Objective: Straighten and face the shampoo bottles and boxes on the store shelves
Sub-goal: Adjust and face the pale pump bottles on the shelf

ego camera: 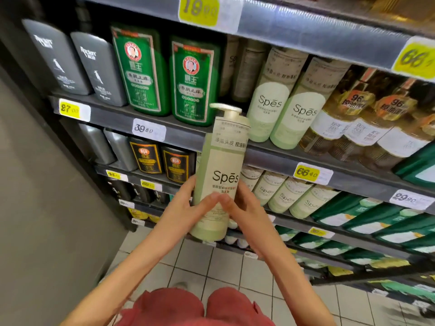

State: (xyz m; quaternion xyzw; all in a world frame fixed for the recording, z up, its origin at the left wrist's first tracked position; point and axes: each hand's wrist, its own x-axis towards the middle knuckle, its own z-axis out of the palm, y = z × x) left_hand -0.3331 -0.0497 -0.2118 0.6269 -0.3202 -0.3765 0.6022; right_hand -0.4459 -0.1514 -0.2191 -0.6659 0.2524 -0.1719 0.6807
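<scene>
A tall pale green Spes pump bottle is held upright in front of the shelves, label facing me. My left hand grips its lower left side and my right hand grips its lower right side, thumbs meeting across the front. On the shelf behind stand two more Spes bottles, with a gap to their left where darker bottles sit further back. Left of the gap are two green bottles.
Two dark grey bottles stand at the shelf's left end, amber bottles at the right. The shelf edge carries price tags. Lower shelves hold black bottles, small Spes bottles and green boxes. A grey wall is left; tiled floor below.
</scene>
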